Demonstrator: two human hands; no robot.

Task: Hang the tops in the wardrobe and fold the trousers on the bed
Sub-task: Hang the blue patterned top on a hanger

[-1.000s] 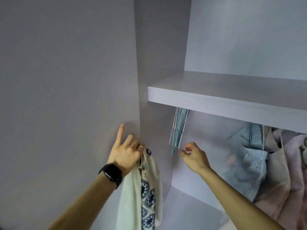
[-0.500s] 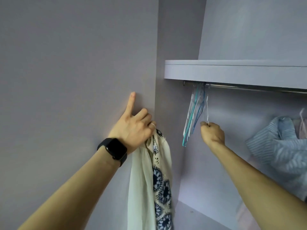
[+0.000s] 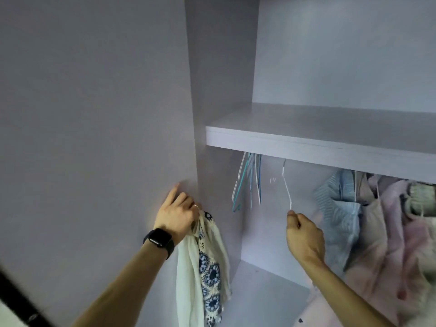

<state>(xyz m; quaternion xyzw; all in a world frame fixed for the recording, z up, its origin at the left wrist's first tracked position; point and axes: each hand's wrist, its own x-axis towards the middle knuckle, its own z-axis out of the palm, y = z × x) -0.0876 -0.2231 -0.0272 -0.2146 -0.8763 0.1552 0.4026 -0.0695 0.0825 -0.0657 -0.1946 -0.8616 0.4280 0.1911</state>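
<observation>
White hanger (image 3: 286, 185) drawn right, now apart from hanger bunch (image 3: 247, 182), unlike half second ago. Left hand (image 3: 177, 213): index braced on wardrobe panel (image 3: 118, 138), other fingers curled round cream patterned top (image 3: 207, 267), which dangles free, ready for hanging. Right hand (image 3: 304, 234): fingertips pinch hanger's lower end, likely to unhook it. Under shelf (image 3: 306, 147): hanger bunch left, hung clothes (image 3: 354, 208) right.

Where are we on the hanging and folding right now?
Done: several garments hang at the right. In hand: left hand grips a cream patterned top, not yet on a hanger; right hand pinches a white hanger. Left: hanging this top; trousers and bed are out of view.
</observation>
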